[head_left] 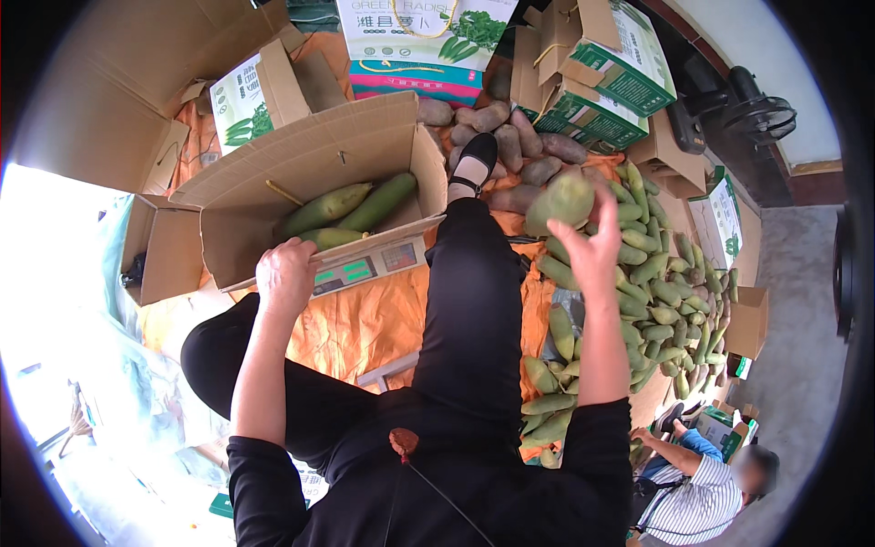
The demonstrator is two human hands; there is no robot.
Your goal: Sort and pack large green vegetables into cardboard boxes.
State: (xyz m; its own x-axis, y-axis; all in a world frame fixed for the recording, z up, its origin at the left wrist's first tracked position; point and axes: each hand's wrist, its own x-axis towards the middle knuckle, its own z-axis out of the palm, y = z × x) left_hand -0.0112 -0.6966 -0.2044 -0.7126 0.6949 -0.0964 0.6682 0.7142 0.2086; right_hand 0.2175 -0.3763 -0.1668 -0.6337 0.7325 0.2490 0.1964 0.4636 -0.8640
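An orange sheet [342, 337] is lying beneath you while a heap of green radishes [661, 301] is sprawling at 3 o'clock. At 10 o'clock, an open cardboard box [314, 150] is holding at least three radishes [378, 202]; a digital scale [354, 271] is showing just below its near edge, at 9 o'clock. Your left hand [285, 272], also at 9 o'clock, is gripping the box's near rim. Your right hand [594, 244] is grasping one plump radish [559, 202], which you are holding up at 2 o'clock, beside the heap.

Dark printed characters [387, 25] stand on the white carton [424, 46]; the green scale display [356, 271] is unreadably small.
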